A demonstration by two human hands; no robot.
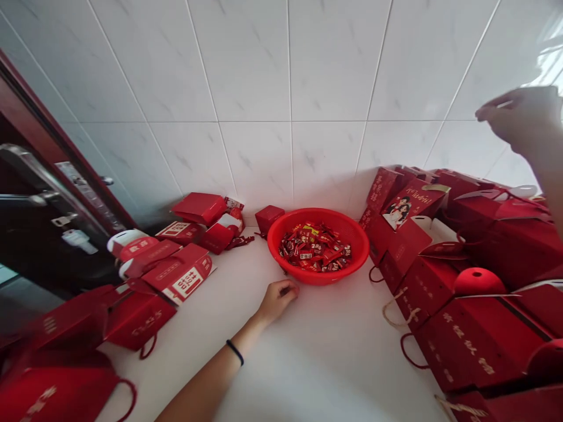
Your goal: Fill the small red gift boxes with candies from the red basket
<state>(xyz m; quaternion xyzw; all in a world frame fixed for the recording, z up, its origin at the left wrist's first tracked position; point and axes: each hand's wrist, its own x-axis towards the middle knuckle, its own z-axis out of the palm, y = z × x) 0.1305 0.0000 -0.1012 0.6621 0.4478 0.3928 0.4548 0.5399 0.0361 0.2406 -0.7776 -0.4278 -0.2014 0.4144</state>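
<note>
My left hand [277,300] rests low over the white surface, just in front of a red plastic basin [361,253]. Its fingers are loosely curled toward the thumb, and nothing shows in them. Many small wrapped candies [313,249], mostly in red wrappers, lie heaped inside the basin. At the upper right, my right hand [521,114] is raised in front of the tiled wall, above a pile of red gift boxes [466,334]. Its fingertips are pinched together; whether something small is between them I cannot make out.
More red boxes [141,316] with cord handles line the left side. A small closed red box [269,218] stands against the tiled wall [255,158], left of the basin. A dark door with a metal handle [26,167] and keys is at the far left.
</note>
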